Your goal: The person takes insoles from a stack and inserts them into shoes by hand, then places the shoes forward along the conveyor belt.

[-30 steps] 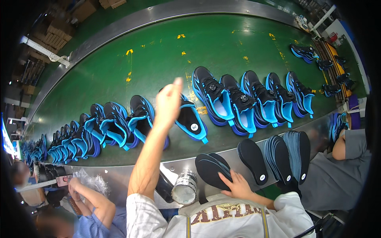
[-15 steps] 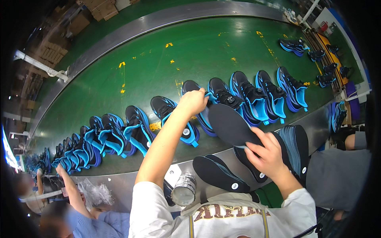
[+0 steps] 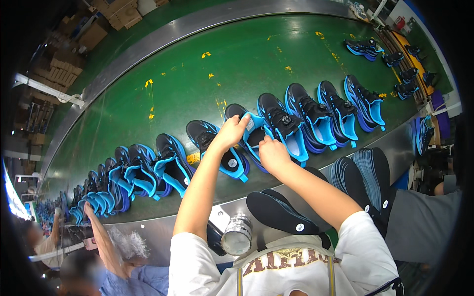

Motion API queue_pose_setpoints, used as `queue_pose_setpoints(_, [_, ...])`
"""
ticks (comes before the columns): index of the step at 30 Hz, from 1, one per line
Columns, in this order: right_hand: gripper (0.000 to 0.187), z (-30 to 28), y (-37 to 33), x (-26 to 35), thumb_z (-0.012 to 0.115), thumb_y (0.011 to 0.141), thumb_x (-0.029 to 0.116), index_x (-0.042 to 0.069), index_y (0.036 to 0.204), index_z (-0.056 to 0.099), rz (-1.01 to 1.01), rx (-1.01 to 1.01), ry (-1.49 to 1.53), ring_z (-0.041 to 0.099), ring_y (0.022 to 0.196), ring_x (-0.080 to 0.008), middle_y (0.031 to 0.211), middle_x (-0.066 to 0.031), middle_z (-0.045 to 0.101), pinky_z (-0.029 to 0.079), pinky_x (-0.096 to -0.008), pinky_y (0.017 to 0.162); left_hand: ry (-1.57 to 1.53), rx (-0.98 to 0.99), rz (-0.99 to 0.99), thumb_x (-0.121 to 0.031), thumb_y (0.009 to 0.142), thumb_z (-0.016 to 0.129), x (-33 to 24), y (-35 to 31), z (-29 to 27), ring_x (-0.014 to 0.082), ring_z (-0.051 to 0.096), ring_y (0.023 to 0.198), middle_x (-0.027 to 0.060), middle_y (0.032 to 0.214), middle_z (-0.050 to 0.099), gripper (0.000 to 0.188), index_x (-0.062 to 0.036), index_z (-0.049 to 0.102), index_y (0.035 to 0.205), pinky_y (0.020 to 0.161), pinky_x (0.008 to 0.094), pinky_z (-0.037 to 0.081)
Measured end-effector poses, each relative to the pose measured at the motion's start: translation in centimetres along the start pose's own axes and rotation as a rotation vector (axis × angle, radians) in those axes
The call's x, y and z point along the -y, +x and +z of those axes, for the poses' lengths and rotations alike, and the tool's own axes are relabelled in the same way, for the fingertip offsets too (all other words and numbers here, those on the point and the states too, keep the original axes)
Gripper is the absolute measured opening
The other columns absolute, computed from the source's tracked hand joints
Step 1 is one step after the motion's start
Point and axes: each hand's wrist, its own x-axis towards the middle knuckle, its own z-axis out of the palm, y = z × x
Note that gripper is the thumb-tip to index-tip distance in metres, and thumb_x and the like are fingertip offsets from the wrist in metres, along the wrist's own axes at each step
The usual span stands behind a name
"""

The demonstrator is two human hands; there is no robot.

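Observation:
My left hand (image 3: pixel 233 133) is closed on the blue-lined tongue (image 3: pixel 254 122) of a black and blue sneaker (image 3: pixel 236 109), holding its opening wide. At the heel end of that opening is my right hand (image 3: pixel 274 154), fingers curled and partly down inside. A black insole (image 3: pixel 256 137) shows in the shoe, mostly hidden by the collar and my right fingers. To the left stands a sneaker with a white round sticker (image 3: pixel 232 162) visible inside. On the right, close to my right hand, is another black and blue sneaker (image 3: pixel 279 117).
Sneakers line the green belt (image 3: pixel 173 98) both ways. Loose black insoles (image 3: pixel 281 212) and insole stacks (image 3: pixel 373 172) lie along the metal edge near me. A smeared tin (image 3: pixel 237 236) stands by my left forearm. A co-worker's arm (image 3: pixel 101 237) reaches in at left.
My right hand has moved left and forward, taking the black insole from above the edge into the sneaker. My left hand has shifted slightly, and the tongue is now pulled up.

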Motion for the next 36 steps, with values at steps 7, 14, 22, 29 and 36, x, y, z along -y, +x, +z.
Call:
queue_pose_setpoints(7, [0.039,-3.3,-1.0,0.6,0.064,0.064,0.029,0.000,0.089,0.056,0.033,0.116,-0.038,0.058,0.076,-0.0336,0.091,-0.0195,0.054,0.047,-0.0387,0.070,-0.024,-0.126,0.007,-0.044,0.078,0.051,0.7,-1.0,-0.4,0.0135,0.046,0.063,0.0079,0.066,0.051,0.050,0.0059,0.052,0.082,0.055,0.0281,0.038])
queue_pose_setpoints(14, [0.020,-3.5,1.0,-1.8,0.058,0.063,0.017,0.002,0.076,0.062,-0.109,0.365,0.109,0.057,0.077,-0.0307,0.078,-0.0177,0.058,0.046,-0.0367,0.070,-0.055,-0.070,0.020,-0.043,0.078,0.052,0.4,-1.1,-0.2,0.0100,0.041,0.056,0.0035,0.058,0.046,0.047,0.0037,0.053,0.071,0.048,0.0270,0.034])
queue_pose_setpoints(22, [0.017,1.5,2.5,-1.4,0.050,0.070,0.009,0.001,0.080,0.060,-0.207,0.228,0.028,0.051,0.086,-0.0264,0.089,-0.0148,0.051,0.045,-0.0338,0.074,-0.014,-0.091,0.016,-0.041,0.080,0.050,0.4,-1.1,0.2,0.0100,0.040,0.053,0.0050,0.054,0.043,0.047,0.0042,0.050,0.068,0.046,0.0285,0.034])
queue_pose_setpoints(29, [0.022,1.4,4.3,-0.7,0.044,0.074,0.011,-0.001,0.084,0.060,-0.127,0.611,-0.221,0.049,0.097,-0.0258,0.107,-0.0182,0.046,0.044,-0.0336,0.078,-0.027,-0.070,0.053,-0.039,0.082,0.048,0.5,-1.4,0.1,0.0105,0.040,0.053,0.0063,0.054,0.043,0.045,0.0051,0.050,0.071,0.047,0.0287,0.035])
queue_pose_setpoints(36, [0.027,2.7,6.1,-1.1,0.043,0.075,0.011,0.002,0.097,0.056,-0.442,0.908,-0.469,0.052,0.095,-0.0257,0.096,-0.0124,0.056,0.040,-0.0315,0.083,0.028,-0.331,0.076,-0.035,0.080,0.051,-0.8,-1.8,0.8,0.0143,0.048,0.057,0.0078,0.059,0.048,0.039,0.0033,0.047,0.087,0.051,0.0285,0.038])
